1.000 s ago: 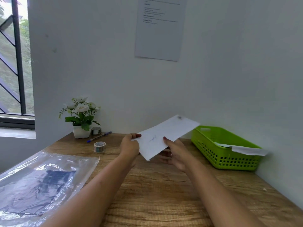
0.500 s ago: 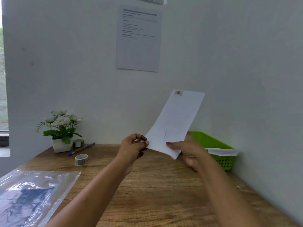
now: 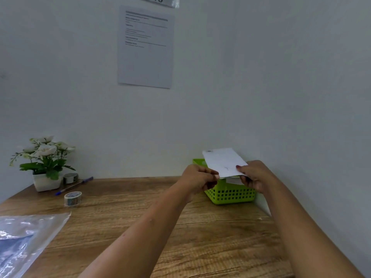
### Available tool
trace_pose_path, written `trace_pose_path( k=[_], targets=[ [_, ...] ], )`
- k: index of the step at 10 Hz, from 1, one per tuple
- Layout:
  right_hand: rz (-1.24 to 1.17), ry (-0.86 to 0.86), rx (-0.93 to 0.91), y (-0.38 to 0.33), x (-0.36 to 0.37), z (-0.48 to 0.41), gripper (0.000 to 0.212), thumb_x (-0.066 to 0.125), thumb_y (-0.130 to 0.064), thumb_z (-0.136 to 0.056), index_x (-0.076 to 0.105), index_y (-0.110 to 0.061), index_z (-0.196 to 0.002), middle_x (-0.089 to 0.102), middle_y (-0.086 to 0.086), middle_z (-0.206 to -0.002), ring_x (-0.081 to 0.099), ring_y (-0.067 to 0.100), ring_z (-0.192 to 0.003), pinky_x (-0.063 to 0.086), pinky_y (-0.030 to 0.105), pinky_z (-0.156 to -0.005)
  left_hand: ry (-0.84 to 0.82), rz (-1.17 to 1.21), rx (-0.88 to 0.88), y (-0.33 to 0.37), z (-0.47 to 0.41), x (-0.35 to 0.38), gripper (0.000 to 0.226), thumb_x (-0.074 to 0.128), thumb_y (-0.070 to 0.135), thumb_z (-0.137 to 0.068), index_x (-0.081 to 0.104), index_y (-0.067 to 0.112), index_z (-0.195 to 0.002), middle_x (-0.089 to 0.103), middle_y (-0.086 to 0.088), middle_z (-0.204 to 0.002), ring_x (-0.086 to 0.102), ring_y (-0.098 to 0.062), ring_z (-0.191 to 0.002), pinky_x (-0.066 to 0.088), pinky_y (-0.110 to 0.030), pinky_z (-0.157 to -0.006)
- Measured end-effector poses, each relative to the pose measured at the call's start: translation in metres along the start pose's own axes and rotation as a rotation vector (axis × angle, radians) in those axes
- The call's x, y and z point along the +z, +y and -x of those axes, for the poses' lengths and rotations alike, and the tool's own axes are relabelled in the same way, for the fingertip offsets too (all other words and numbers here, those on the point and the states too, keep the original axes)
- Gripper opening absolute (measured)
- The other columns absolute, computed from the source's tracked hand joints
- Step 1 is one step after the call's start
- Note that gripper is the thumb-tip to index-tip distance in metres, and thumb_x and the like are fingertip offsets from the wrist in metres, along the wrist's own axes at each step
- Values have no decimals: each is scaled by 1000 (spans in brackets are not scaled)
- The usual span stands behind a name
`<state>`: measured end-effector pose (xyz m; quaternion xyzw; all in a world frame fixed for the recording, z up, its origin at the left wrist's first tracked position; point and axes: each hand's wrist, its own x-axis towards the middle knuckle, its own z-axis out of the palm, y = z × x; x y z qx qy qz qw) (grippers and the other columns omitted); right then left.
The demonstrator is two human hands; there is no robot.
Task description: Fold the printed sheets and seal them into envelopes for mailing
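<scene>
Both the left hand and the right hand pinch the white envelope with curled fingers above the green basket.

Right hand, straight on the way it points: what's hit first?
Likely the green basket, just beyond and below the right hand gripping the white paper. Depth is unclear; it might clear the rim and reach the wall.

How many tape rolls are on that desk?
2. One tape roll lies by the pen; the second roll sits behind, beside the flower pot. More may be hidden.
</scene>
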<state>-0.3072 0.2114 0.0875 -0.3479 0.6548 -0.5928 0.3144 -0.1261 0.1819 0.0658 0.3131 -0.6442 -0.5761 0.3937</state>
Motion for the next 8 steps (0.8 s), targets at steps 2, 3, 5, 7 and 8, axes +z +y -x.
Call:
trace_pose_path(
  k=[2, 3, 5, 7, 8],
  targets=[
    [223, 167, -29, 5, -13, -31, 17, 63, 4, -82, 51, 0, -70, 47, 11, -62, 49, 20, -47, 42, 18, -35, 60, -227, 66, -5, -16, 18, 20, 71, 7, -82, 69, -2, -100, 62, -10, -77, 60, -21, -75, 55, -36, -84],
    [417, 258, -86, 7, -13, -38, 14, 63, 0, -75, 56, -1, -63, 53, 13, -52, 59, 29, -55, 47, 25, -47, 114, -378, 111, -6, -21, 24, 21, 71, 15, -84, 70, 2, -99, 65, -11, -77, 61, -22, -74, 57, -36, -82],
    [730, 432, -217, 16, -3, -34, 35, 56, -17, -86, 59, 4, -114, 59, 25, -120, 57, 37, -112, 48, 34, -86, 148, -533, 139, -12, -28, 30, 34, 68, 25, -85, 66, 7, -114, 68, -13, -109, 66, -26, -96, 56, -37, -86],
    [739, 467, -252, 25, 4, -35, 49, 40, -36, -97, 58, 3, -120, 54, 26, -125, 54, 40, -114, 44, 40, -93, 97, -554, 142, -26, -28, 33, 53, 67, 19, -87, 49, 9, -136, 52, -12, -132, 57, -24, -113, 49, -31, -91],
    [816, 501, -253, 21, 5, -21, 52, 32, -42, -99, 58, -3, -122, 55, 20, -125, 55, 38, -114, 44, 40, -90, 106, -589, 144, -30, -23, 33, 63, 67, 22, -87, 39, 11, -142, 32, -11, -144, 40, -25, -130, 36, -29, -104]
  ],
)
